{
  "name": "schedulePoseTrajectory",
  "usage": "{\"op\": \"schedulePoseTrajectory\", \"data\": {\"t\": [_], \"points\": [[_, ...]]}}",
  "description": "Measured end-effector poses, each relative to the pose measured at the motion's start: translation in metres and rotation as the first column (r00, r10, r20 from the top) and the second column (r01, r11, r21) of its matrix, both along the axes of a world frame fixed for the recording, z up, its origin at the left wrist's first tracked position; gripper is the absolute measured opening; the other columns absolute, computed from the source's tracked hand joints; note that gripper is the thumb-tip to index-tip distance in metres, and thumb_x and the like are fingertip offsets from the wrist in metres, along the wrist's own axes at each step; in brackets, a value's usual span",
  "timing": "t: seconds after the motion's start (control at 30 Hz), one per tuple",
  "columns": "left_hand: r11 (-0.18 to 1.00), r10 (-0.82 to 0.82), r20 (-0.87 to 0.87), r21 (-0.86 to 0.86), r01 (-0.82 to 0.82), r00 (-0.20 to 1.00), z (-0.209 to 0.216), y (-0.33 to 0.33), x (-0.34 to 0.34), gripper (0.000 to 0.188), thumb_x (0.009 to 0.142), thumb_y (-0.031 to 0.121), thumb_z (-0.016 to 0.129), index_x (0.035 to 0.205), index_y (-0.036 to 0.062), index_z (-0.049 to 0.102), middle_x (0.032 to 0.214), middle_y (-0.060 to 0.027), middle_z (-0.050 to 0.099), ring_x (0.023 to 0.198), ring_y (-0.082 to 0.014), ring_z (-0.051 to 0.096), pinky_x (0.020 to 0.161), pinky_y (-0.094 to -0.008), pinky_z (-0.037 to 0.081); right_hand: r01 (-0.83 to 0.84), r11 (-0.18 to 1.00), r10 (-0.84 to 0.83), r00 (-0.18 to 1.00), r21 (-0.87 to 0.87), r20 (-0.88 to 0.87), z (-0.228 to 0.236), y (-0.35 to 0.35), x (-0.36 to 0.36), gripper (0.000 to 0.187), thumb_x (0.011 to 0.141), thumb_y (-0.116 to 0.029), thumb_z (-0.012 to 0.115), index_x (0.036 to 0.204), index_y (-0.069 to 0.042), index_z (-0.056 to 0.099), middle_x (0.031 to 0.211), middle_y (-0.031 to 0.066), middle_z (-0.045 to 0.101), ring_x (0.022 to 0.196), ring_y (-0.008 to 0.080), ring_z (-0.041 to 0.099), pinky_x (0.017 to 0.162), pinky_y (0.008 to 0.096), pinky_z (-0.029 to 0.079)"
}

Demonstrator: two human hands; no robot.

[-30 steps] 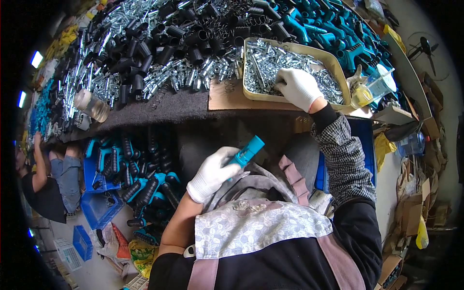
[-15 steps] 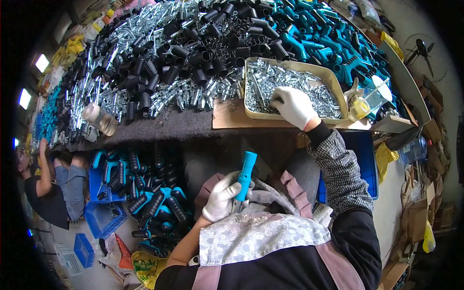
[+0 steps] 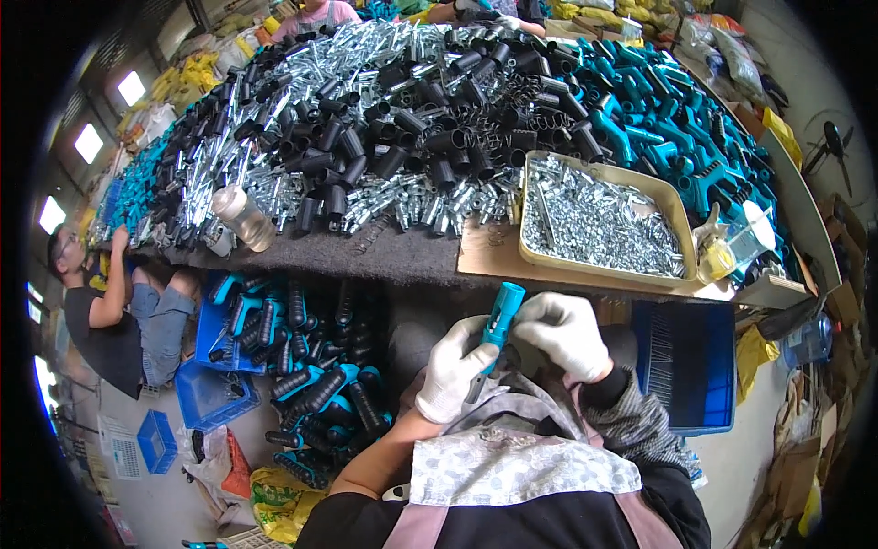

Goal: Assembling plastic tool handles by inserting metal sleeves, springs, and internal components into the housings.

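In my lap, my left hand [image 3: 453,373], in a white glove, is closed around a teal plastic tubular part [image 3: 502,317]. The tube stands tilted, its round upper end pointing up and slightly right; a grey piece shows below the grip. Beside its upper end is my right hand [image 3: 565,335], also gloved, with the fingertips pinched together close to the tube. Whatever those fingers hold is too small or hidden to make out. Just beyond, on the table edge, sits a cream tray [image 3: 608,266] full of small metal pieces.
The table bears heaps of black tubes [image 3: 393,163], springs, metal rods and teal housings [image 3: 654,137]. Clear plastic bottles [image 3: 245,220] stand near its edge. Blue crates [image 3: 700,366] and black-and-teal tools [image 3: 315,393] lie below. Another person [image 3: 110,302] sits at left.
My right hand has come from the metal pieces in the tray down to the upper end of the teal tube. My left hand still holds the tube. The view has shifted.
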State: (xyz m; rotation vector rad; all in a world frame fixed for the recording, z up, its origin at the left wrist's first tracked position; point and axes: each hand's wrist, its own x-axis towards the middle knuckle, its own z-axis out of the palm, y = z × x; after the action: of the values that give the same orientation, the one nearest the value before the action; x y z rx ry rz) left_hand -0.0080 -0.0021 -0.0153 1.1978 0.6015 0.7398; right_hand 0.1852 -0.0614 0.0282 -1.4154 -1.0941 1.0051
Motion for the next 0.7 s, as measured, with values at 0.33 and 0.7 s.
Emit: {"op": "schedulePoseTrajectory", "data": {"t": [0.33,0.7], "points": [[0.995,0.037,-0.047,0.092,-0.032,0.998,-0.003,0.0,0.007,0.04,0.094,0.008,0.063,0.132,-0.0024,0.054,0.115,-0.0076,0.063,0.104,-0.0143,0.058,0.093,-0.0295,0.048,0.076,0.989,-0.06,0.991,0.13,-0.119,-0.024,0.0,-0.017,0.012,0.081,-0.002,0.077,0.081,-0.001,0.066,0.077,0.0004,0.064,0.072,0.0056,0.056,0.065,0.0234,0.048],[0.997,-0.058,-0.007,-0.057,0.058,0.998,-0.007,0.011,0.003,0.055,0.095,0.026,0.066,0.136,-0.0062,0.048,0.11,-0.0097,0.062,0.088,-0.0136,0.062,0.073,-0.0261,0.054,0.055,0.998,-0.054,0.961,-0.004,-0.271,-0.032,0.005,-0.013,0.015,0.084,-0.005,0.078,0.088,-0.001,0.064,0.078,0.0025,0.066,0.064,0.0076,0.06,0.06,0.0241,0.051]]}}
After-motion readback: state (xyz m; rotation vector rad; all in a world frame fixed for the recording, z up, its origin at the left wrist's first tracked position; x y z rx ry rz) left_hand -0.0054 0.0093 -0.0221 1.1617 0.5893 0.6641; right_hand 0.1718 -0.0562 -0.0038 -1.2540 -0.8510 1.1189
